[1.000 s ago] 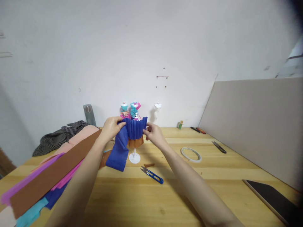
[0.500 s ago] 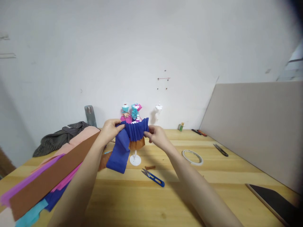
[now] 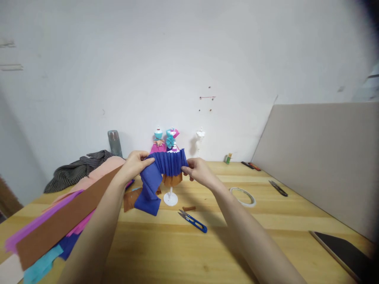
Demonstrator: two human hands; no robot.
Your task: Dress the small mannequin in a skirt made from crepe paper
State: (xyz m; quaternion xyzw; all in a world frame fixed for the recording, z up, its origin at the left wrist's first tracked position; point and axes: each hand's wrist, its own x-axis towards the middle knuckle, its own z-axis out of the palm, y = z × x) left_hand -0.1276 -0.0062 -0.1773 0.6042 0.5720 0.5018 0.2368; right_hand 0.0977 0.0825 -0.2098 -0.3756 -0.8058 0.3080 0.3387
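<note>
At the centre of the frame, your left hand (image 3: pixel 136 163) and right hand (image 3: pixel 199 171) both pinch the pleated blue strip (image 3: pixel 168 163); lower down, the scissors (image 3: pixel 196 223) lie on the surface (image 3: pixel 166 254).

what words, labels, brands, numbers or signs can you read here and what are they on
None: no text can be read in this view.
Small green item near the wall: too small to tell whether it bears a label.
Flask: no lettering can be made out.
Blue pleated strip and blue-handled snips: no lettering can be made out.
</note>
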